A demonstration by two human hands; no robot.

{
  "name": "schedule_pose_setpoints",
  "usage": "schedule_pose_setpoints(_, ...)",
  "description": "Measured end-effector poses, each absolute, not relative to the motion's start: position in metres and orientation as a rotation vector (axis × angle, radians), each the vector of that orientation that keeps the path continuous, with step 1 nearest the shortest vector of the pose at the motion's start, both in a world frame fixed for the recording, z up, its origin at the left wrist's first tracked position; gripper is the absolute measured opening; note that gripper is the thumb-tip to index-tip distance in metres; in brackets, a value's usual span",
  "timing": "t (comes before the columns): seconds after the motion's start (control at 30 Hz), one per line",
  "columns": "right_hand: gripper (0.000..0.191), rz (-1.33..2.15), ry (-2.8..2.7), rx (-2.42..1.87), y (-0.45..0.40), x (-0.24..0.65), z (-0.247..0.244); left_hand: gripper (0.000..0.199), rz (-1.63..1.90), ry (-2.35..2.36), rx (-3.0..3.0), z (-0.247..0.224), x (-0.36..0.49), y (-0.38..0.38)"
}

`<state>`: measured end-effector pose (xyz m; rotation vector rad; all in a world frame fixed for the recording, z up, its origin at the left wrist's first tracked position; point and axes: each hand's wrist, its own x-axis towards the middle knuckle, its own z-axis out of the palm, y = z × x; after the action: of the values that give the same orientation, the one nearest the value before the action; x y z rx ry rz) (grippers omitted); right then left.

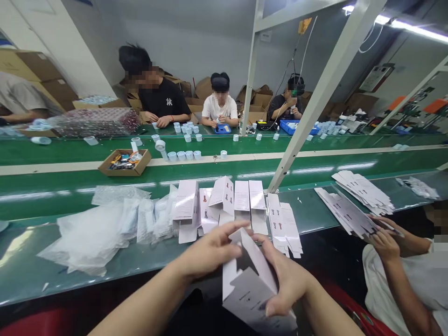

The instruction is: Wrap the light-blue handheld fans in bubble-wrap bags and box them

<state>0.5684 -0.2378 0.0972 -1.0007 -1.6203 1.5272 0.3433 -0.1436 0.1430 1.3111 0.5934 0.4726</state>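
Both my hands hold a small white carton (250, 291) with one end open, close to me below the table's near edge. My left hand (210, 249) grips its upper left side, fingers at the open flap. My right hand (285, 275) wraps the right side, thumb on the front panel. Just beyond them on the table lie folded white cartons (224, 200) and flat carton blanks (285, 226).
Clear plastic bags (105, 226) pile at the left. A green conveyor belt (245, 161) carries a brown cardboard tray (125, 162) and small pale blue cups (184, 155). A co-worker's hands (383, 238) at right hold flat blanks. A slanted white post (308, 112) rises ahead. Three people sit across the belt.
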Motion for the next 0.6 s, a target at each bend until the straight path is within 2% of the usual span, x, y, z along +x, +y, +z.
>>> schedule_pose_setpoints(0.07, 0.118, 1.597, -1.591, -0.958, -0.240, 0.568, 0.089, 0.051, 0.345, 0.688, 1.397, 0.132, 0.356, -0.149)
schedule_pose_setpoints(0.13, 0.106, 1.488, -1.555, -1.070, -0.245, 0.566, 0.083, 0.035, 0.343, 0.900, 1.583, 0.127, 0.367, -0.152)
schedule_pose_setpoints(0.2, 0.101, 1.213, -1.665, -1.292, -0.251, 0.562, 0.084, 0.026, 0.370, 1.077, 1.744, 0.123, 0.375, -0.151)
schedule_pose_setpoints(0.33, 0.113, 0.651, -1.999, -1.517, -0.258, 0.556, 0.097, 0.023, 0.399, 1.168, 1.800, 0.118, 0.387, -0.150)
schedule_pose_setpoints(0.47, 0.090, 0.374, -2.080, -1.455, -0.257, 0.560, 0.105, 0.024, 0.396, 1.146, 1.702, 0.122, 0.394, -0.152)
schedule_pose_setpoints(0.53, 0.075, 0.397, -2.047, -1.439, -0.255, 0.569, 0.107, 0.024, 0.405, 1.056, 1.607, 0.122, 0.393, -0.151)
schedule_pose_setpoints(0.6, 0.057, 0.514, -1.980, -1.439, -0.249, 0.582, 0.109, 0.034, 0.430, 0.837, 1.413, 0.118, 0.391, -0.148)
